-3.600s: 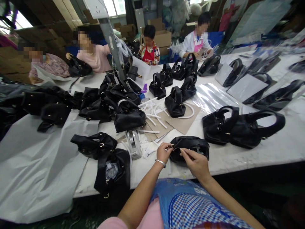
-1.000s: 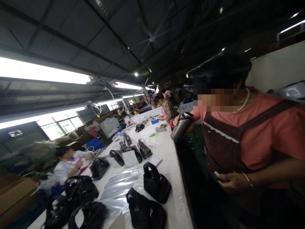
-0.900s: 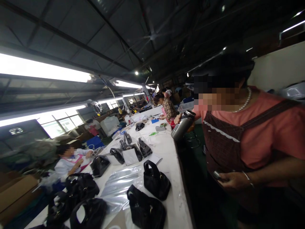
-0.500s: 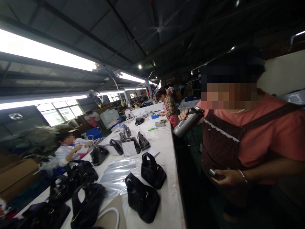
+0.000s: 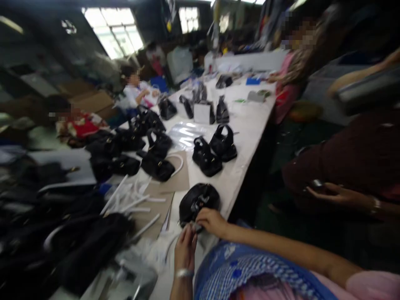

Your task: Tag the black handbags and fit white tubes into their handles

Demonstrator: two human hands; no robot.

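Note:
At the near edge of a black handbag (image 5: pixel 200 201), which lies on the white table, my two hands come together. My left hand (image 5: pixel 186 243), with a band at its wrist, has its fingers pinched at a small greyish bit (image 5: pixel 196 227). From the right, my right hand (image 5: pixel 214 221) reaches to the same spot, its fingers closed against the bag's front edge. Blur hides exactly what lies between the fingers of either hand. Two more black handbags (image 5: pixel 206 158) stand just beyond.
Black bags (image 5: pixel 84 246) are heaped at left, beside white tubes (image 5: pixel 143 204) and brown card (image 5: pixel 179 173). Clear plastic sheets (image 5: pixel 187 135) lie farther along the table (image 5: pixel 246 125). At right stands a co-worker in a brown apron (image 5: pixel 331 162), holding a metal flask (image 5: pixel 368 89). Other people sit around the table.
The view has swung down and rightward. My hands and the handbag under them have come into view. The co-worker at right still holds the flask, now nearer the picture's edge.

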